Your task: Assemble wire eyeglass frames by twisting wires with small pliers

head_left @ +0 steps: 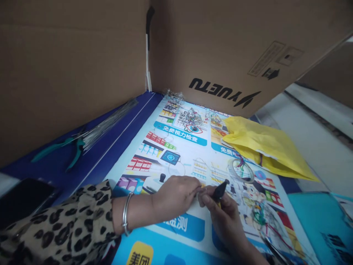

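Observation:
My left hand (178, 195), coming out of a leopard-print sleeve with a silver bangle (126, 214), has its fingers closed in a pinch. What lies in that pinch is too small to make out. Meeting it at the fingertips is my right hand (224, 213), closed around small pliers (220, 191) with a dark head and a bit of yellow at the handle. Its thumb and forefinger also press together near the left fingertips. Under both hands lies a printed poster sheet (182, 162). A roll of clear tape (242, 171) rests beyond the right hand.
Cardboard walls (82, 55) close off the back. At left lie a bundle of thin wires (107, 123), teal-handled pliers (75, 151) and a dark phone (27, 200). Tangled wire scraps (193, 117), a yellow envelope (264, 147), coloured threads (260, 217) and a teal packet (314, 217) are also about.

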`<act>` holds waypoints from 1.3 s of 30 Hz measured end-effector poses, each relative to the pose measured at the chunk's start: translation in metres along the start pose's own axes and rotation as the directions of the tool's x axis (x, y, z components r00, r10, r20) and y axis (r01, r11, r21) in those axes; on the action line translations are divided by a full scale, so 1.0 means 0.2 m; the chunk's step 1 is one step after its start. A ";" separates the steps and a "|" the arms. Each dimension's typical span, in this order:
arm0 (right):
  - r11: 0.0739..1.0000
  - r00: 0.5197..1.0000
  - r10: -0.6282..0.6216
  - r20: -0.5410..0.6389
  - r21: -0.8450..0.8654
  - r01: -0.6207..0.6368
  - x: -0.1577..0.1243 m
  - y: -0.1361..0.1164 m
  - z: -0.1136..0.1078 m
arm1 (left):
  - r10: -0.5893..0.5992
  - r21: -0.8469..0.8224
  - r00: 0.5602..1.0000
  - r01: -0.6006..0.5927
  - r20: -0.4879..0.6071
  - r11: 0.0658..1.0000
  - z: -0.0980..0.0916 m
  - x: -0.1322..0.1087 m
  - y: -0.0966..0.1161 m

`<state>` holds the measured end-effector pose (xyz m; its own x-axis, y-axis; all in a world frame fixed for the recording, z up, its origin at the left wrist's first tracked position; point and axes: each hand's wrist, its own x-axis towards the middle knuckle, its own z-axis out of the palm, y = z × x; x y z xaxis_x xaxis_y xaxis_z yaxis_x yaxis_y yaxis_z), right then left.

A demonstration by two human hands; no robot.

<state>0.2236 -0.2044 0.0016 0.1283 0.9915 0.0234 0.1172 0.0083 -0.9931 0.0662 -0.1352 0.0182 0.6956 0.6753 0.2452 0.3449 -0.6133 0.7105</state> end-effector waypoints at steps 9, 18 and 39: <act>0.990 0.991 -0.041 0.130 -0.126 0.057 0.02 -0.07 0.01 | -0.115 -0.062 0.993 0.117 0.033 0.991 -0.01 -0.01 0.03; 0.999 0.995 -0.007 -0.100 -0.046 0.003 0.03 -0.01 0.04 | -0.161 -0.115 0.979 0.176 0.128 0.978 -0.08 0.03 0.05; 0.938 0.983 0.009 -0.186 -0.340 -0.073 0.14 -0.14 -0.17 | -0.263 0.289 0.937 0.191 0.232 0.938 -0.22 0.40 -0.04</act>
<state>0.2575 -0.1813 0.0333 0.3102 0.9500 0.0350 0.4349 -0.1091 -0.8938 0.0916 -0.0578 0.0604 0.7072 0.6983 -0.1102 0.6388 -0.5644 0.5228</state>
